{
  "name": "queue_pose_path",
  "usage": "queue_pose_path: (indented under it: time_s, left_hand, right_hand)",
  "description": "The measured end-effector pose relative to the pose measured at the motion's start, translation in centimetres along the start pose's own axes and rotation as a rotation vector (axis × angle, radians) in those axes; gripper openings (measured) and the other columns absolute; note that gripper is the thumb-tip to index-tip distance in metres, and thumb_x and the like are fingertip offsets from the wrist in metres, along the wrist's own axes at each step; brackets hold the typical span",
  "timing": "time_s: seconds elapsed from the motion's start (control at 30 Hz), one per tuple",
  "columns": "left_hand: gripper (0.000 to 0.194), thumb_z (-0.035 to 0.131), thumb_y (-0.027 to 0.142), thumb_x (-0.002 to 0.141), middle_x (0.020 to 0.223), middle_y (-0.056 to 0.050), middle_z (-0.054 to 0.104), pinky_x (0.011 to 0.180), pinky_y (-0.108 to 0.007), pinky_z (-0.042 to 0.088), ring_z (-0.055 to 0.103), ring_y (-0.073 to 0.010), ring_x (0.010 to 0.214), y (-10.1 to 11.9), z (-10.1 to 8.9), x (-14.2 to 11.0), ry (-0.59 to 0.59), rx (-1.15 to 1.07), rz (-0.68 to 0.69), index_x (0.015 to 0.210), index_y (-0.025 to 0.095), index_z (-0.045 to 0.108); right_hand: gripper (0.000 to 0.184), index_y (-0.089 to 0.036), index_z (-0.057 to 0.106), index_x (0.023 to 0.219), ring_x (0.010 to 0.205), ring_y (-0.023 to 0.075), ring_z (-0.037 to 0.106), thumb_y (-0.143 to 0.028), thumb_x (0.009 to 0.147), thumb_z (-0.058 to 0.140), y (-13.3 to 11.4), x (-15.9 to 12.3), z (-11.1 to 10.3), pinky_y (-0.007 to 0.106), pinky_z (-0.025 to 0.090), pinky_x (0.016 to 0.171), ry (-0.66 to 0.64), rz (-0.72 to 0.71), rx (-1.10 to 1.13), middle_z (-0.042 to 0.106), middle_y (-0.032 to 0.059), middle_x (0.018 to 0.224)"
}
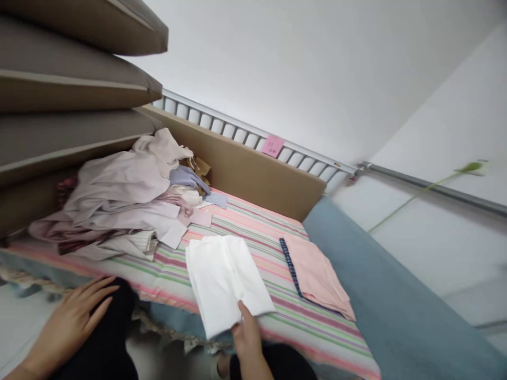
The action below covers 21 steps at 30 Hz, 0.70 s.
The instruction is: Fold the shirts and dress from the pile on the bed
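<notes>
A folded white garment (pixel 225 279) lies on the striped cloth (pixel 253 221) before me. My right hand (pixel 247 335) pinches its near edge, thumb on top and fingers underneath, partly hidden. My left hand (pixel 81 311) rests flat on my black-clad knee with its fingers stretched out, holding nothing. To the right of the white garment lies a folded pink garment (pixel 317 269) on top of a dark blue checked cloth (pixel 291 266). At the left is a loose heap of crumpled clothes (pixel 122 184) in pale grey, pink, and blue.
Thick brown cushions (pixel 75 89) are stacked at the upper left. Behind the striped cloth stands a brown board (pixel 245 163), with a white radiator (pixel 217 125) bearing a pink note (pixel 273 145). A blue-grey surface (pixel 380 290) extends on the right, below a wall pipe (pixel 428 184).
</notes>
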<state>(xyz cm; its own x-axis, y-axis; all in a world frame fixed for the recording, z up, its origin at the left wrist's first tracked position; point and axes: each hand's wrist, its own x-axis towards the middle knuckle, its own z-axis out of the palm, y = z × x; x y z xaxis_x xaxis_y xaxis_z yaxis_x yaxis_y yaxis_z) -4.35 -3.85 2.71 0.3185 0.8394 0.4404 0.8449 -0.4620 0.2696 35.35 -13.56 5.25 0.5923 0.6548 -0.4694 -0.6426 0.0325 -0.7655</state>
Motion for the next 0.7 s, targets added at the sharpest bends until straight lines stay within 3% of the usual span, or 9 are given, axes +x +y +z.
queue_pose_path:
  time_s: [0.17, 0.3, 0.53, 0.7]
  left_hand:
    - [0.036, 0.043, 0.046, 0.086, 0.126, 0.000, 0.060, 0.101, -0.044, 0.037, 0.048, -0.0251, 0.122, 1.6, -1.5, 0.2, -0.023, 0.059, -0.015, 0.110, 0.030, 0.065]
    - [0.035, 0.041, 0.045, 0.089, 0.127, 0.000, 0.059, 0.102, -0.043, 0.036, 0.047, -0.0248, 0.123, 2.1, -2.0, 0.3, -0.058, 0.068, -0.051, 0.110, 0.030, 0.065]
    - [0.037, 0.040, 0.044, 0.090, 0.128, -0.002, 0.058, 0.102, -0.043, 0.035, 0.046, -0.0246, 0.124, 2.7, -2.6, 0.4, -0.088, 0.055, -0.063, 0.112, 0.027, 0.064]
    - [0.038, 0.041, 0.048, 0.088, 0.128, 0.000, 0.058, 0.103, -0.044, 0.034, 0.046, -0.0254, 0.124, 2.2, -2.4, 0.1, -0.081, 0.058, -0.063, 0.111, 0.029, 0.065]
  right_hand:
    - [0.064, -0.017, 0.048, 0.124, 0.103, 0.0218, 0.063, -0.046, 0.070, 0.067, -1.5, -1.8, 0.0, 0.038, 0.054, 0.085, -0.131, 0.123, 0.062, 0.069, 0.0071, 0.107]
    - [0.066, -0.015, 0.047, 0.126, 0.108, 0.0228, 0.060, -0.053, 0.074, 0.061, -1.7, -1.7, 0.9, 0.040, 0.051, 0.092, -0.112, 0.146, 0.067, 0.068, 0.0090, 0.109]
    - [0.074, -0.014, 0.045, 0.129, 0.108, 0.0239, 0.060, -0.043, 0.066, 0.070, -0.8, -0.7, 1.7, 0.036, 0.055, 0.084, 0.018, 0.045, -0.061, 0.064, 0.0103, 0.118]
    - [0.078, -0.019, 0.048, 0.127, 0.098, 0.0258, 0.064, -0.037, 0.057, 0.078, -4.4, -1.9, 2.0, 0.035, 0.057, 0.072, 0.015, 0.041, -0.070, 0.069, 0.0064, 0.108]
